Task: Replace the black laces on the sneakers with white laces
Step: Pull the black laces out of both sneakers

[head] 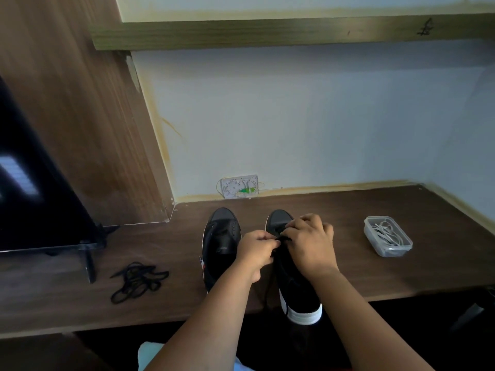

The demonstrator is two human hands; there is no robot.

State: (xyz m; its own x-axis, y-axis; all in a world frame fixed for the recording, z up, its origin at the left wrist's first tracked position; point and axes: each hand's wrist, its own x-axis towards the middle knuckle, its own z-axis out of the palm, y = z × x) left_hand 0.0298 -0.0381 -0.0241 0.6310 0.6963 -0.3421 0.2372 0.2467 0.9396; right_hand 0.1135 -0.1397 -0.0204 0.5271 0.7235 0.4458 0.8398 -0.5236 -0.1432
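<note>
Two black sneakers stand toes-away on the dark wooden desk (401, 263). The left sneaker (221, 245) shows bare eyelets with no lace. Over the right sneaker (297, 287), my left hand (255, 250) and my right hand (310, 242) both pinch its black lace (281, 238) near the toe end; a strand hangs down past the desk edge. A loose black lace (138, 281) lies tangled on the desk to the left. White laces (387, 234) sit coiled in a clear plastic box at the right.
A black monitor (34, 188) on a stand occupies the left side. A white wall socket plate (239, 186) sits at the back against the wall. A wooden shelf (267, 33) runs overhead. The desk's front edge lies just under the right sneaker's heel.
</note>
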